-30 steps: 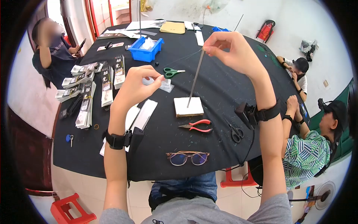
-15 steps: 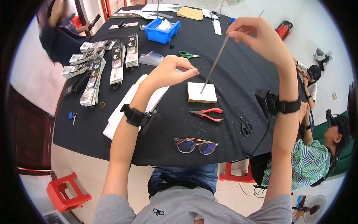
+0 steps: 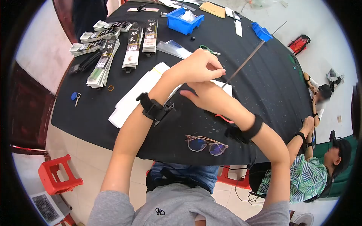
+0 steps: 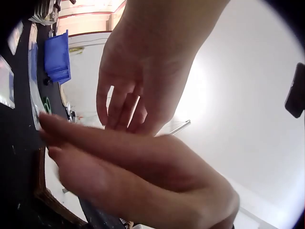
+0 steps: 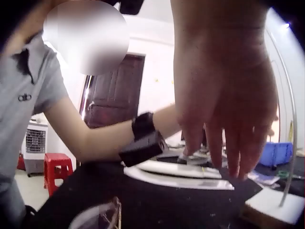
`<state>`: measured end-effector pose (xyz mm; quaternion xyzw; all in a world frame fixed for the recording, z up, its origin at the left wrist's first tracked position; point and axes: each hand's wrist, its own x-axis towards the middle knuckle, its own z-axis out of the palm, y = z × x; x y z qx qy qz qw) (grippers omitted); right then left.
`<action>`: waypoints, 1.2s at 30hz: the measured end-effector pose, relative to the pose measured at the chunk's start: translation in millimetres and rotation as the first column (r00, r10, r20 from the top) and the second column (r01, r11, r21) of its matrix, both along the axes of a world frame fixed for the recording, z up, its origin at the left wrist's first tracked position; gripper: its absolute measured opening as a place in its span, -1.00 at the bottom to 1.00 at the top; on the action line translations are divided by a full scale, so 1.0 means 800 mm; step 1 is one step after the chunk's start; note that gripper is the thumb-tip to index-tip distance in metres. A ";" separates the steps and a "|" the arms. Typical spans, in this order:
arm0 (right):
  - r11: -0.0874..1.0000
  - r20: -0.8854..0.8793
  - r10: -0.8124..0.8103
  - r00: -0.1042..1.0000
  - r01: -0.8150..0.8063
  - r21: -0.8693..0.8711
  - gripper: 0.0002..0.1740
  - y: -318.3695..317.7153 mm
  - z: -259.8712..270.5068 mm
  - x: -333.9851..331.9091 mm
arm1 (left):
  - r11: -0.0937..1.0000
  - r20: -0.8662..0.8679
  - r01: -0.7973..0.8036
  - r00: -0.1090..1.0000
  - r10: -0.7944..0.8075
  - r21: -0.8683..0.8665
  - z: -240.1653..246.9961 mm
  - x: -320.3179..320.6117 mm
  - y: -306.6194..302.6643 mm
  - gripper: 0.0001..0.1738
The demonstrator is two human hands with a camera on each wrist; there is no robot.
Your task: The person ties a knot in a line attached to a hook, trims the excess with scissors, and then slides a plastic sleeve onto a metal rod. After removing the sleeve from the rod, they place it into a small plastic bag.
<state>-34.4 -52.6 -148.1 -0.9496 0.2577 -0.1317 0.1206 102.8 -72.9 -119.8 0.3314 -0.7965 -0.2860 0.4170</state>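
Observation:
In the head view, my left hand [image 3: 200, 66] crosses above my right hand [image 3: 213, 98], its thumb and index tips together; a thread between them cannot be made out. The right hand lies partly beneath it, thumb extended. Straight, slightly spread fingers of the right hand [image 5: 226, 109] hang down in the right wrist view. Both hands overlap in the left wrist view. A thin metal rod [image 3: 245, 62] rises from a white block [image 3: 228, 89], partly hidden by the hands. Red-handled pliers [image 3: 225, 118] are mostly covered; green-handled scissors [image 3: 207, 49] lie behind the left hand.
Glasses [image 3: 206, 145] lie near the front edge. White strips [image 3: 132, 100] and packet stacks [image 3: 103, 62] are at left. Blue bins [image 3: 184, 21] [image 3: 262, 31] stand at the back. Another person [image 3: 301, 169] sits at right; a red stool [image 3: 60, 174] stands at lower left.
My right hand has left the rod's top and moved down and left, under my left hand. The left hand has shifted right. The head view has swung, moving the table's contents up and right.

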 end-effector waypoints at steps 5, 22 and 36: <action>0.995 -0.042 -0.086 0.995 0.084 -0.057 -0.67 -0.014 -0.039 0.036 | 1.000 -0.014 -0.021 1.000 0.021 -0.016 -0.001 0.001 0.001 -0.70; 0.959 0.355 -0.141 0.924 0.216 -0.182 -0.73 -0.004 -0.032 0.041 | 1.000 -0.047 -0.016 0.999 0.016 -0.003 -0.001 0.000 0.002 -0.69; 0.936 0.436 -0.324 0.840 0.218 0.275 -0.91 0.017 0.013 -0.012 | 0.999 0.021 -0.048 0.999 0.047 0.007 0.003 0.003 0.000 -0.74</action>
